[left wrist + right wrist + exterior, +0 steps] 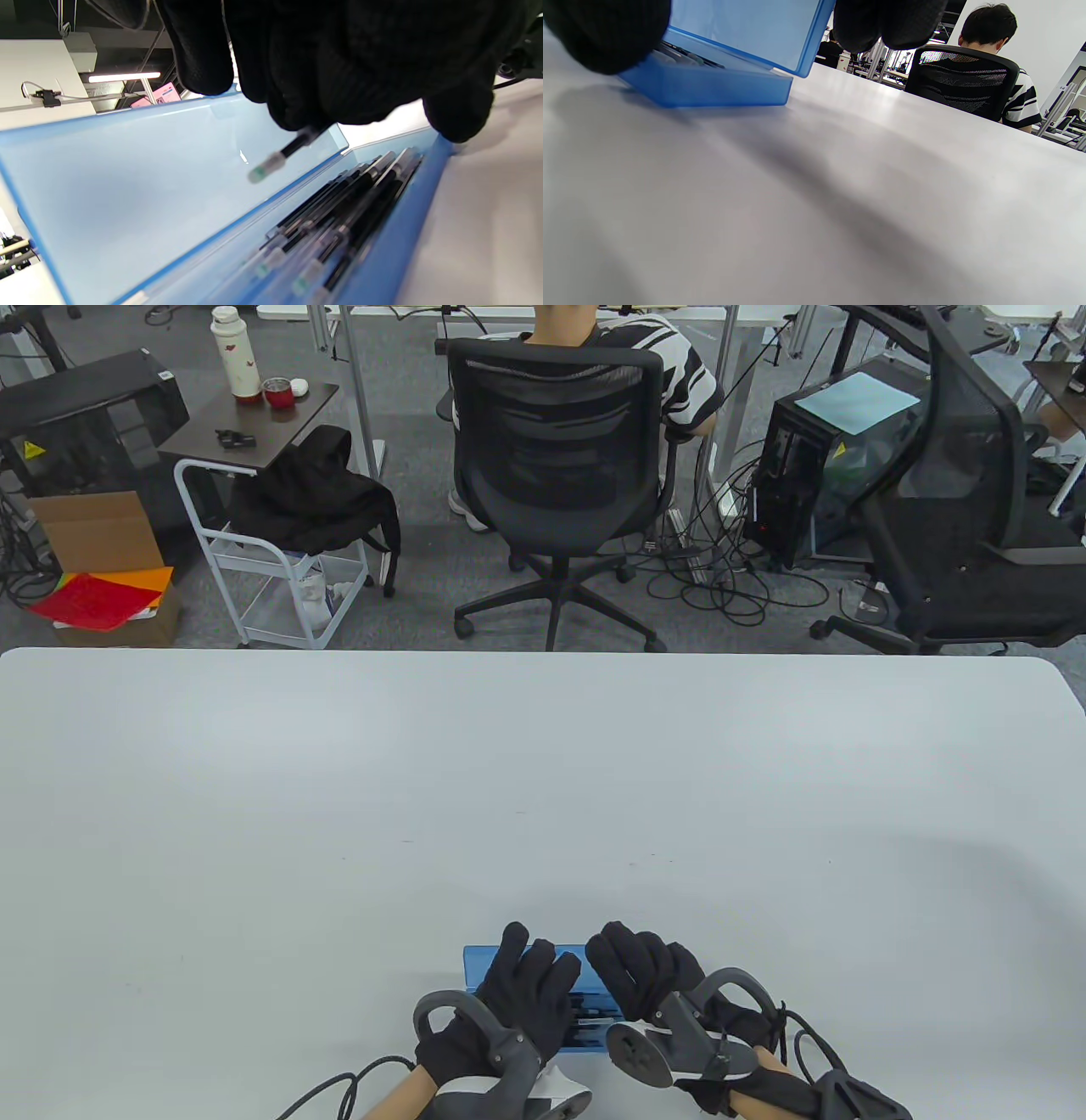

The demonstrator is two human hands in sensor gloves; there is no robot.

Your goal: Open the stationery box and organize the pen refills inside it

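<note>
The blue translucent plastic stationery box (526, 997) sits at the bottom centre of the table view, near the front edge of the white table (543, 780), its long axis running left to right across the frame and mostly covered by both gloved hands. Its flat, smooth lid (140, 178) stands open, tilted up from the far long edge. Inside the shallow tray lie slim pen refills (339, 220), black-cored with clear sleeves and pale green-tipped caps, packed side by side along the box's length. The left hand (522, 997) pinches one refill (280, 159) in its fingertips above the tray, cap end pointing down-left in the left wrist view. The right hand (649, 980) rests curled at the box's right end; whether it grips it, I cannot tell.
</note>
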